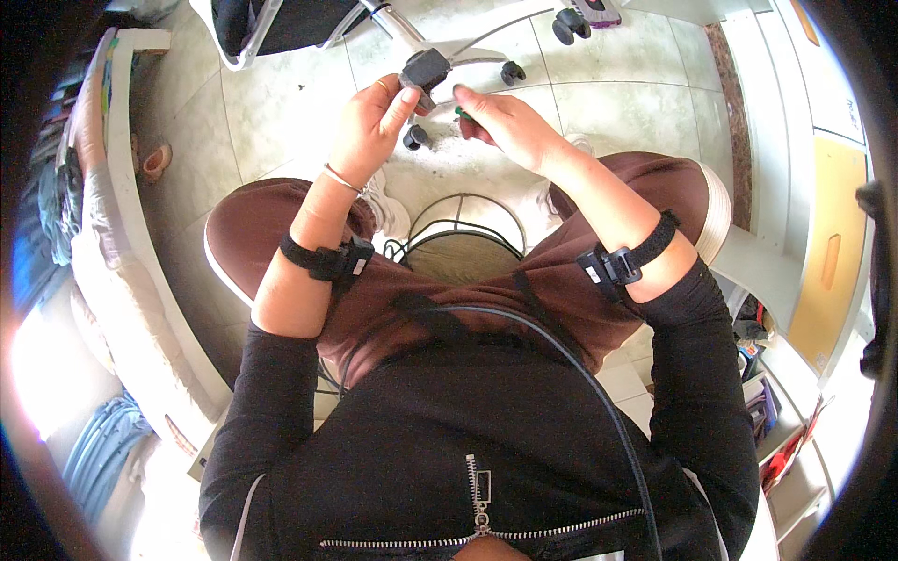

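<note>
My left hand (368, 122) is raised in front of a chair's wheeled base. Its thumb and fingers are closed on a dark, block-shaped piece (426, 71), whose exact kind I cannot make out. Behind that piece is the chair's metal column (393, 26). A short gap to the right, my right hand (510, 123) has its fingers curled around a small green-ended object (461, 111). Most of that object is hidden in the fingers. Near the hands show black chair casters (513, 72), one of them just below the dark piece.
A dark chair seat (281, 23) stands at the far left of centre. Between my knees is a round, cloth-topped thing (458, 257) with black cables. A bed edge (131, 252) runs along the left; a cabinet with a tan drawer (828, 252) stands at right. Tiled floor (627, 103) lies beyond.
</note>
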### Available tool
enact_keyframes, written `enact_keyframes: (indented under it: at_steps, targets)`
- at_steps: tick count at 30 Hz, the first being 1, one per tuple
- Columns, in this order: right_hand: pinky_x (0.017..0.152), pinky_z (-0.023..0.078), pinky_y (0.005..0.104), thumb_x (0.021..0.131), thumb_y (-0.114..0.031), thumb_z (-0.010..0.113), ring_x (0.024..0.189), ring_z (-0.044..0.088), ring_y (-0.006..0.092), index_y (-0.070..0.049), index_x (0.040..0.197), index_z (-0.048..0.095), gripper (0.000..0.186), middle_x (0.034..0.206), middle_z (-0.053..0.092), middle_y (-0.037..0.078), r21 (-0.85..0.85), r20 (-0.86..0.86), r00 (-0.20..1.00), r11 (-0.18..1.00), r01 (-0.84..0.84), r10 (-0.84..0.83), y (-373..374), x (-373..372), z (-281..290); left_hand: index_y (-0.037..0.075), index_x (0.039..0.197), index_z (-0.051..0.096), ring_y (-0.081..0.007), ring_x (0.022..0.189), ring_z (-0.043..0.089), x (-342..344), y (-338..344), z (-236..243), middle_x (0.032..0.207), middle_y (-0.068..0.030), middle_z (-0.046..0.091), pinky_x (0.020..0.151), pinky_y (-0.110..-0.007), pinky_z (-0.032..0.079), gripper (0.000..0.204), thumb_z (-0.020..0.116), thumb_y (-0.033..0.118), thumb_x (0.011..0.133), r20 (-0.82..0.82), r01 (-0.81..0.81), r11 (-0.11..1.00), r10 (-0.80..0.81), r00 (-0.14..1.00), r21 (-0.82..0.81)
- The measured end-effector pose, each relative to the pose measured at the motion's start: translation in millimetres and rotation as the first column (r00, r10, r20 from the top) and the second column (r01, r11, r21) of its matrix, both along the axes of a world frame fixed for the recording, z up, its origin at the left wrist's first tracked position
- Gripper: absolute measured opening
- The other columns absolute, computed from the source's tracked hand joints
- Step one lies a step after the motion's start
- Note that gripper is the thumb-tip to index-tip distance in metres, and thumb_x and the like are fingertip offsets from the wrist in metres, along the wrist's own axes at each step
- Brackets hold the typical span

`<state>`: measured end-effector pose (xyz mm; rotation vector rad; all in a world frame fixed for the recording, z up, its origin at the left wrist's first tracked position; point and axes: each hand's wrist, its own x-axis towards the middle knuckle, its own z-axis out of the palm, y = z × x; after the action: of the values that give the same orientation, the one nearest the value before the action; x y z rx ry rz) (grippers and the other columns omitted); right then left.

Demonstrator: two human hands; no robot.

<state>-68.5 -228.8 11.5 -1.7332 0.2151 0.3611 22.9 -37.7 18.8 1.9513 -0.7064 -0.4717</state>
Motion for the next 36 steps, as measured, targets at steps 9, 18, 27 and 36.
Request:
enact_keyframes:
  at_steps: [9, 18, 27, 36]
  targets:
    - [0.049, 0.032, 0.0248, 0.093, -0.054, 0.036, 0.050, 0.039, 0.0088, -0.008, 0.061, 0.049, 0.057, 0.056, 0.045, -0.003, 0.060, -0.096, 0.989, 0.991, 0.116, -0.110, 6.5, 6.9, -6.0, -0.001, 0.107, 0.059, -0.0109, 0.084, 0.058, 2.4, 3.1, -6.6, 0.088, -0.0046, 0.067, 0.081, -0.026, 0.045, 0.037, 0.046, 0.033, 0.097, -0.042, 0.034, 0.999, -0.033, 0.999, 0.016]
    - [0.050, 0.035, 0.0266, 0.092, -0.051, 0.041, 0.052, 0.045, 0.0122, -0.004, 0.081, 0.051, 0.049, 0.061, 0.048, 0.001, 0.105, -0.211, 0.977, 0.993, 0.053, -0.030, 3.6, 10.0, 3.2, 0.001, 0.086, 0.059, -0.0165, 0.059, 0.056, 0.1, 0.3, -6.5, 0.071, -0.0085, 0.065, 0.058, -0.029, 0.045, 0.037, 0.052, 0.036, 0.093, 0.076, -0.012, 0.999, 0.015, 0.997, -0.040]
    - [0.068, 0.045, 0.0317, 0.086, -0.025, 0.054, 0.076, 0.057, 0.0206, 0.001, 0.111, 0.045, 0.037, 0.082, 0.058, 0.012, -0.070, -0.053, 0.998, 0.997, -0.020, 0.016, 1.6, 6.5, -10.4, 0.000, 0.086, 0.059, -0.0132, 0.061, 0.054, 0.3, 1.5, -4.6, 0.072, -0.0082, 0.064, 0.058, -0.028, 0.044, 0.035, 0.052, 0.034, 0.093, 0.052, -0.007, 0.999, 0.009, 0.999, -0.053]
    - [0.073, 0.046, 0.0326, 0.081, -0.025, 0.064, 0.079, 0.058, 0.0238, 0.001, 0.103, 0.050, 0.037, 0.087, 0.061, 0.014, -0.279, 0.080, 0.990, 0.956, -0.089, 0.116, 5.1, 3.2, -6.4, -0.002, 0.103, 0.059, -0.0112, 0.078, 0.057, 4.5, 4.8, -13.8, 0.083, -0.0057, 0.065, 0.074, -0.027, 0.045, 0.035, 0.047, 0.030, 0.097, -0.045, 0.032, 0.999, -0.034, 0.998, -0.027]
